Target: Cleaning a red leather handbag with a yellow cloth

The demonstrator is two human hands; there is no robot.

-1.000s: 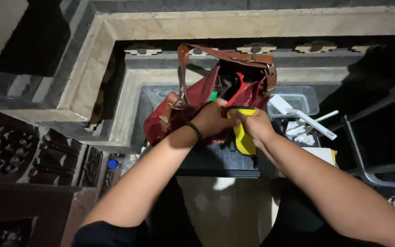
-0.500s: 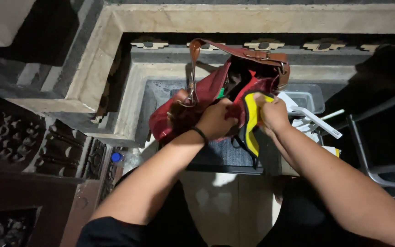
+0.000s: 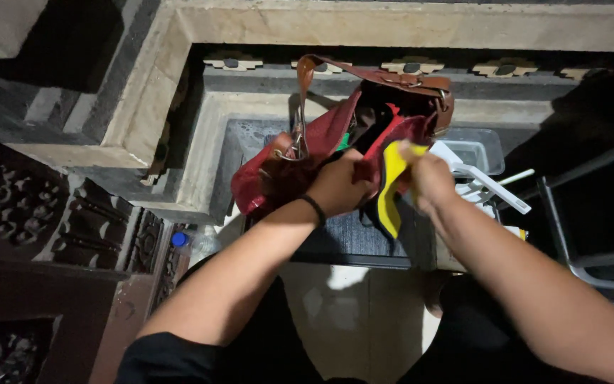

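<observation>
Dim stone ledge far side. Red bag sits mid-scene, soft, slumping. Left hand clenches its rim; right hand pinches yellow cloth (light, limp) at bag's mouth.

Items showing in view, counted by kind:

- Hands: two, a left hand and a right hand, both belonging to the one person.
- Wristband: one, black, sitting on the left wrist.
- Bag: one, red, with one brown strap.
- Yellow piece: one, hanging at the bag's mouth.
- Clear tub: one.
- White plastic pieces: lying in a heap; number cannot be told.
- Bottle: one, blue-capped.
- Dark mat: one.
- Metal frame: one, showing at the right edge.
</observation>
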